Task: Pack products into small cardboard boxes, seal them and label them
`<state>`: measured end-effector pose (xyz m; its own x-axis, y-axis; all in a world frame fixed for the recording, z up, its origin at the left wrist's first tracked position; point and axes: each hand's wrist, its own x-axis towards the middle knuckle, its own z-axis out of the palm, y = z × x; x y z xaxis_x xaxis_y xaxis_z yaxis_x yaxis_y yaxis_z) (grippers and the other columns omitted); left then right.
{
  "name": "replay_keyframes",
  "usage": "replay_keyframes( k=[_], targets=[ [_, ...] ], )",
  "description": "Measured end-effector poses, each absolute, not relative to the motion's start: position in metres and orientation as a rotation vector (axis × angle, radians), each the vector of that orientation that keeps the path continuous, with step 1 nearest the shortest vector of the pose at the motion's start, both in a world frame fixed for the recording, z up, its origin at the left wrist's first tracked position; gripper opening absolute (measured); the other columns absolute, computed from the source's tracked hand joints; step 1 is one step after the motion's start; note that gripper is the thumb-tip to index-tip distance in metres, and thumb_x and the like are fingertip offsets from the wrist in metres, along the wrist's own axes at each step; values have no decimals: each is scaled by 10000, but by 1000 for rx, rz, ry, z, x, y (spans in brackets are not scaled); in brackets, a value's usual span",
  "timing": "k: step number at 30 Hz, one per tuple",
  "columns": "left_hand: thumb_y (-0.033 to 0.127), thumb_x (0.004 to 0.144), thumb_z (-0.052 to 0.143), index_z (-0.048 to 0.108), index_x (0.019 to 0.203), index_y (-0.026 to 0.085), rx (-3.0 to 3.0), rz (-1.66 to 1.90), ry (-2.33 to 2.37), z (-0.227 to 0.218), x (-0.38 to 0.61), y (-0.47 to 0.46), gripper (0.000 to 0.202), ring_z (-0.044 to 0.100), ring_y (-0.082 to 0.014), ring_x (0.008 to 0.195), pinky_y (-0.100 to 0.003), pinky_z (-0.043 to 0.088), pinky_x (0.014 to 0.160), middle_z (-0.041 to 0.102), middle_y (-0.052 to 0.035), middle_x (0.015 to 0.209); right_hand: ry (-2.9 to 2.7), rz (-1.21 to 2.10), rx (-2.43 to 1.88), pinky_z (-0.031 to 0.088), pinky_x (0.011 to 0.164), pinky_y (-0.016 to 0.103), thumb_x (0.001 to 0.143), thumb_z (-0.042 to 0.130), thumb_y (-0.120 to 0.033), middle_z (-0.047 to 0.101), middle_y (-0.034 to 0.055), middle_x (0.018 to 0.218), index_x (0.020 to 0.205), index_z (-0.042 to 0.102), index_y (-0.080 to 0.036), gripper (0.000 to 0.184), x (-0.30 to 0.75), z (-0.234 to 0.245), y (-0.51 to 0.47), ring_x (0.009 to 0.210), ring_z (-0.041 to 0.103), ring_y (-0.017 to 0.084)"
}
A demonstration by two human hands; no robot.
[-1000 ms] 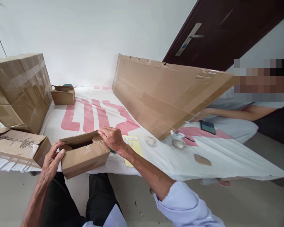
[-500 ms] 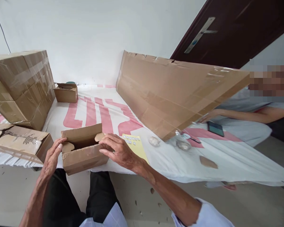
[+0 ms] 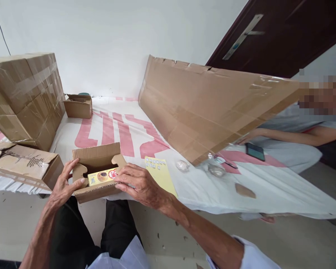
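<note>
A small open cardboard box (image 3: 98, 158) sits at the near edge of the white and red cloth (image 3: 123, 134). Inside it lies a yellow packet (image 3: 102, 176) with a red round mark. My left hand (image 3: 64, 185) grips the box's left end, thumb by the rounded side flap. My right hand (image 3: 138, 183) presses on the box's right front edge, fingers curled over it. A yellow sticker sheet (image 3: 161, 175) lies just right of my right hand.
A large taped carton (image 3: 22, 97) and a flat carton (image 3: 22, 166) stand at the left. Another small open box (image 3: 78, 105) sits by the wall. A long cardboard panel (image 3: 207, 108) leans across the right. A second person's arm (image 3: 291, 136) and a phone (image 3: 254, 151) lie beyond it.
The box's front side has been pushed down and the box tilted toward me, so the yellow packet inside now shows. My right hand slid from the top flap to the front edge.
</note>
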<state>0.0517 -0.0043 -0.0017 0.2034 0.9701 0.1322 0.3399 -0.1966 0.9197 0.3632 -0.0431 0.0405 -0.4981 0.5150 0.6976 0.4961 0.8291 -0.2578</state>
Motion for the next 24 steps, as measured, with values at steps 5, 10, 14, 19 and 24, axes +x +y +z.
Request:
replay_keyframes(
  k=[5,10,14,19,24],
  targets=[
    [681,811,812,456,1633,333,1777,848,1244,0,44,-6,962,390,-417,1570,-553,420,1238,366,-114,1711,-2263,-16,-712,601,842,343,1038,645,-179,762,68,941,947,734,-191,128,358,34,-48,906,706,199],
    [753,710,870,343,1696,344,1860,795,1156,0,38,-5,1191,375,-468,1568,-590,419,1241,333,-131,1723,-2384,71,-741,590,828,391,1009,728,-424,751,89,972,997,745,-182,244,365,23,-64,900,688,230],
    [810,635,883,265,1725,329,1901,744,1129,1,36,-5,1341,368,-497,1561,-616,422,1235,299,-151,1731,-2372,221,-813,594,902,368,1064,628,-261,763,82,1063,1033,766,-212,149,370,24,-55,1002,710,213],
    [817,645,869,263,1726,320,1908,727,1147,3,35,-5,1335,341,-488,1579,-615,401,1252,260,-155,1744,-2527,145,-908,555,1010,430,1032,664,-253,772,121,1178,1117,775,-183,156,365,39,-17,1183,663,270],
    [771,669,881,270,1723,326,1897,724,1162,3,34,-5,1297,345,-483,1579,-608,413,1245,276,-151,1737,-2727,-46,-1045,482,975,428,1039,662,-299,759,110,1032,913,763,-187,197,376,55,-2,1122,632,277]
  ],
)
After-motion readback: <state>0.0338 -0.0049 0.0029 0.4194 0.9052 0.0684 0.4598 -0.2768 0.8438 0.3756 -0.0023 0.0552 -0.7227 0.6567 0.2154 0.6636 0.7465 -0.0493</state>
